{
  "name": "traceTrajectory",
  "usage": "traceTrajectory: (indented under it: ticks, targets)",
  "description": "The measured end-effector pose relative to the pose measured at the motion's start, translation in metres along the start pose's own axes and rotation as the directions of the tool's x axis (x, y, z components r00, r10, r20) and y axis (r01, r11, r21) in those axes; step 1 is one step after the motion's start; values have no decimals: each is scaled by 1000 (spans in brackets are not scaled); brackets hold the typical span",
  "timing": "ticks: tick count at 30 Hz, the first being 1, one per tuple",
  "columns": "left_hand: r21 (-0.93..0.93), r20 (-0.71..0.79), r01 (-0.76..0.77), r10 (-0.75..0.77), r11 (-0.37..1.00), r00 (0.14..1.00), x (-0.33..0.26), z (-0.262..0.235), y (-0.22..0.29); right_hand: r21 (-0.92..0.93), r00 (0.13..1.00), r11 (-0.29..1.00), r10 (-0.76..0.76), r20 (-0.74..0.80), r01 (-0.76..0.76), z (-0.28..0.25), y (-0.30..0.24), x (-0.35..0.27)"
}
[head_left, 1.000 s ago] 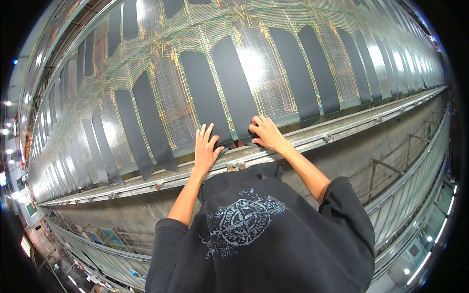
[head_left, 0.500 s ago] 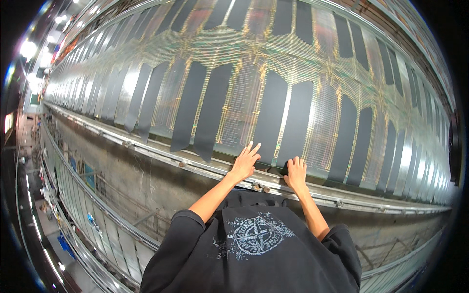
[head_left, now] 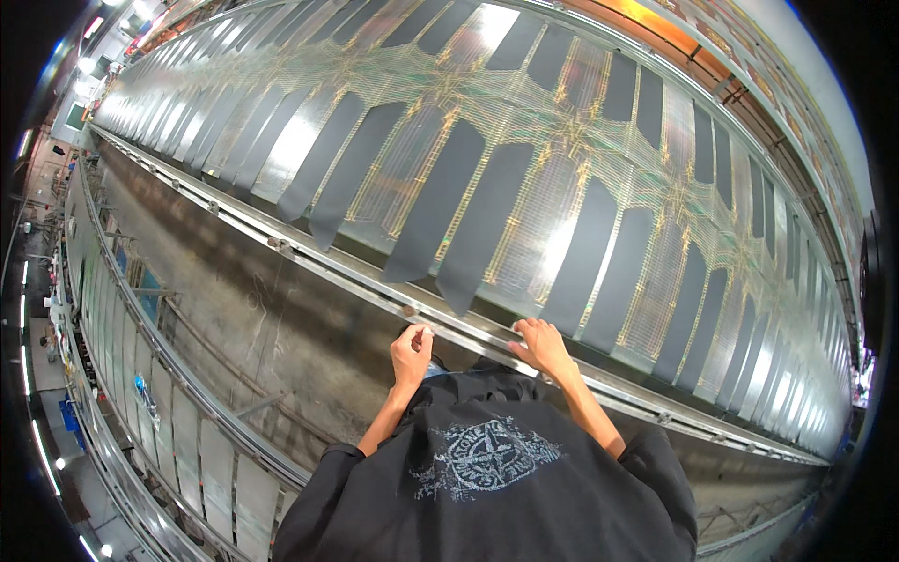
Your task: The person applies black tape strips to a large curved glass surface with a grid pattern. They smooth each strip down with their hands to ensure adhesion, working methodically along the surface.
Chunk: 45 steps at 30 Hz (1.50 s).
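Note:
Several long dark grey strips with pointed far ends lie across a long glossy table (head_left: 384, 217) patterned with fine yellow and green lines. Two strips, one grey strip (head_left: 445, 201) and the neighbouring grey strip (head_left: 487, 225), have near ends hanging loose over the edge. My left hand (head_left: 410, 356) is drawn back on my side of the metal rail (head_left: 365, 286), thumb and fingers pinched together; whatever may be between them is too small to make out. Beside the rail, nearest the loose strip ends, my right hand (head_left: 543, 347) has its fingers bent but apart from the thumb, nothing visible in it.
The rail runs along the table's whole near edge, with small fittings (head_left: 278, 244) on it. A second barred frame (head_left: 178, 375) curves along the lower left above a concrete floor (head_left: 253, 309). An orange strip (head_left: 646, 19) shows beyond the far edge.
Both hands have come off the table edge, and the left has pulled back and closed from spread fingers. The view has shifted leftward along the table, bringing loose-ended strips before me.

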State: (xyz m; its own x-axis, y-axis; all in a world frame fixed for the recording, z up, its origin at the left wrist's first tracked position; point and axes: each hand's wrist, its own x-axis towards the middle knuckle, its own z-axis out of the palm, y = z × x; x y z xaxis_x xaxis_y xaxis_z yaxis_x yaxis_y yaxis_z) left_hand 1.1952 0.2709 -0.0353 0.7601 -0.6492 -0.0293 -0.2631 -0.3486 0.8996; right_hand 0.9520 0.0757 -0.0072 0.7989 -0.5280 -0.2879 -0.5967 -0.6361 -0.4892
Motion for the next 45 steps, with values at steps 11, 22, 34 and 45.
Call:
traceTrajectory:
  ticks: [11, 22, 34, 45]
  targets:
    - [-36, 90, 12, -9, 999, 996, 75, -131, -38, 233, 999, 971, 47, -9, -44, 78, -156, 77]
    - [-18, 638, -125, 108, 992, 762, 135, -93, -18, 405, 920, 861, 377, -103, -308, 62, -163, 96]
    - [45, 553, -69, 33, 997, 833, 221, -48, -23, 759, 702, 509, 706, -97, -407, 32, -115, 189]
    - [221, 826, -559, 151, 800, 543, 241, -43, -13, 733, 702, 625, 648, -295, -268, -56, -19, 358]
